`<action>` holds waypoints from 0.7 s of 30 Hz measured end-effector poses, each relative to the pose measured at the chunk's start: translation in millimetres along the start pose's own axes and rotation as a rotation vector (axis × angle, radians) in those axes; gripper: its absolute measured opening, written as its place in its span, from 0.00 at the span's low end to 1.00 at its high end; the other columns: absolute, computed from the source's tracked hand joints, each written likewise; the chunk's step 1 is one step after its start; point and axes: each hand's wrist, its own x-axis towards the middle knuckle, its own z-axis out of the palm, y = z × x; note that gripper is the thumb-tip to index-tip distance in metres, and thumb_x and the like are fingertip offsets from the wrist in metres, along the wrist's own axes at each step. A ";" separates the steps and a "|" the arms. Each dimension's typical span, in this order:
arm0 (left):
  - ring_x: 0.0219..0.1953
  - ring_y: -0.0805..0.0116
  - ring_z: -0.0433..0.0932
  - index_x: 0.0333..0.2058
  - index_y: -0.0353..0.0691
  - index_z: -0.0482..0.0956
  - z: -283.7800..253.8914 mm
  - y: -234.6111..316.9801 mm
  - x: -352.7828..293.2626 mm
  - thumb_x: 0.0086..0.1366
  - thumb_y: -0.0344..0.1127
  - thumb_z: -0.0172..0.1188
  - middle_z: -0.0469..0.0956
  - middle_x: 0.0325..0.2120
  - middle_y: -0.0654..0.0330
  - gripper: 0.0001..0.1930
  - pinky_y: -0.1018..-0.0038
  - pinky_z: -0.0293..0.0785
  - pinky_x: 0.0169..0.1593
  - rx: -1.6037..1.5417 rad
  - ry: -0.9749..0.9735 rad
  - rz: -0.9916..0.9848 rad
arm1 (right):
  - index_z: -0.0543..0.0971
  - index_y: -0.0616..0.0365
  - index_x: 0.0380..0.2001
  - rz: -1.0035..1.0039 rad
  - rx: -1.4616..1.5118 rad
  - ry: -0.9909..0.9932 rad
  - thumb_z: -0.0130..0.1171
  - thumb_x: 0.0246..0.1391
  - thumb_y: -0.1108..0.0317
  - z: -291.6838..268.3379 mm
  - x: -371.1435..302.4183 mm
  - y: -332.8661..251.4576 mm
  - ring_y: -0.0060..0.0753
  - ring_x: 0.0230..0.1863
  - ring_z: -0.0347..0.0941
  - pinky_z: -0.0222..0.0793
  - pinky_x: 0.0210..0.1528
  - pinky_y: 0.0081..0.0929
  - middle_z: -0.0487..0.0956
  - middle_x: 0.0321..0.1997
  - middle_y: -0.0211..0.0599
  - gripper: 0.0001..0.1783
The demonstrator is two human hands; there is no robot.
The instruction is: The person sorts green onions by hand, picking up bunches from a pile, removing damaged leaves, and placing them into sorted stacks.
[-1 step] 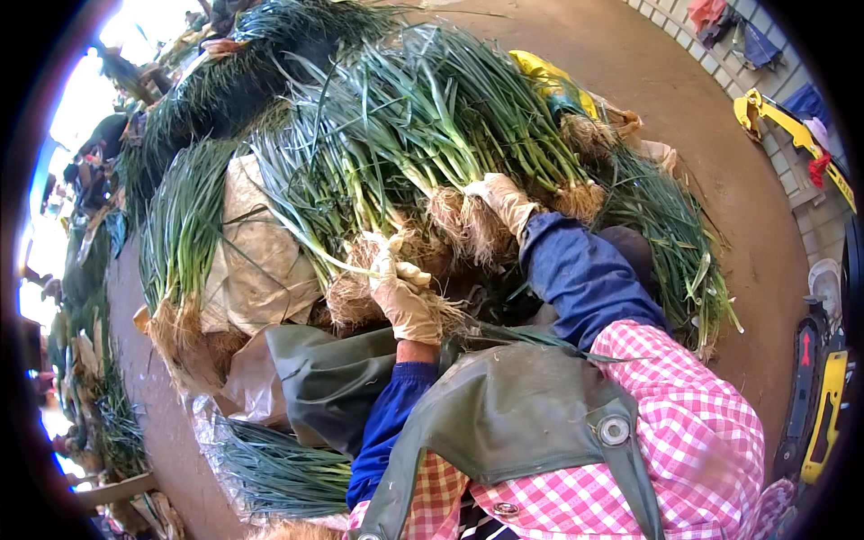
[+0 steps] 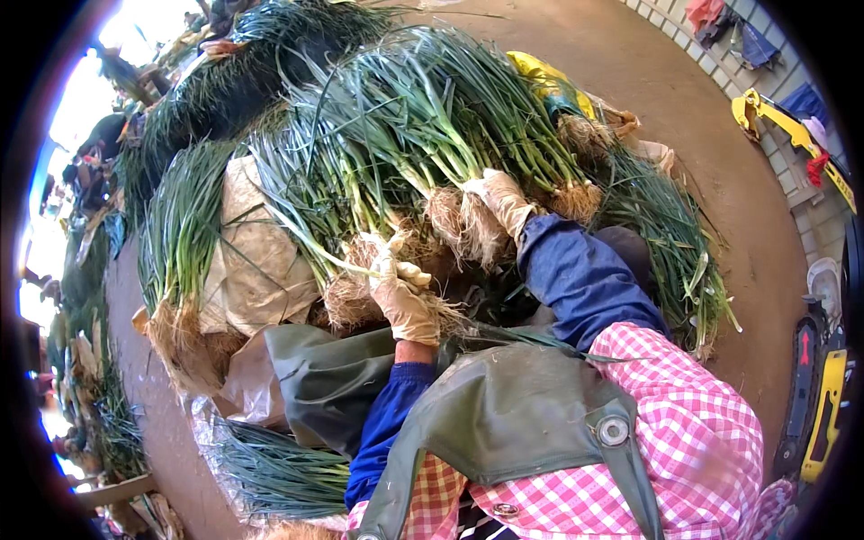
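One cream-gloved left hand sits just left of the middle of the frame in my head view, its fingers curled and, as I read it, pinching the pale lower end of a single long green onion stalk with a whitish stem. That stalk's long axis runs from the fingers toward the upper left. A tuft of straw-coloured, stringy roots shows just right of the hand; I cannot tell whether it is gripped too.

Higher and to the right, I see the cream-gloved right hand against the root end of a thick bunch of dark green onions. Its fingertips are partly hidden, so I cannot tell whether it clasps the stems or only rests there. The bunch stretches from that hand toward the top of the frame, leaning left, roots nearest the wearer. The right hand is the nearer one to it; the left is nearer the rounded tan sack at centre left.
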 end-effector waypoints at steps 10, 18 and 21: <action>0.14 0.78 0.68 0.46 0.37 0.77 5.6 -26.8 12.7 0.64 0.43 0.55 0.76 0.21 0.63 0.18 0.84 0.64 0.17 -0.019 -0.188 -0.154 | 0.77 0.58 0.38 -0.697 -0.394 0.136 0.61 0.44 0.55 22.7 -122.2 -50.9 0.43 0.41 0.72 0.67 0.45 0.37 0.76 0.35 0.45 0.20; 0.13 0.83 0.64 0.31 0.41 0.79 -22.2 -42.8 25.8 0.62 0.37 0.60 0.74 0.19 0.70 0.06 0.85 0.57 0.14 0.119 -0.121 -0.211 | 0.79 0.60 0.37 -0.098 0.486 -0.364 0.61 0.53 0.56 53.3 -82.9 -23.0 0.25 0.33 0.72 0.67 0.36 0.27 0.79 0.31 0.34 0.18; 0.14 0.82 0.64 0.32 0.43 0.78 -14.1 -32.0 15.3 0.60 0.37 0.61 0.74 0.19 0.69 0.06 0.83 0.57 0.16 0.194 -0.136 -0.211 | 0.78 0.58 0.41 -0.126 0.488 -0.557 0.59 0.55 0.57 76.4 -73.1 -31.9 0.25 0.31 0.72 0.67 0.34 0.22 0.79 0.32 0.32 0.17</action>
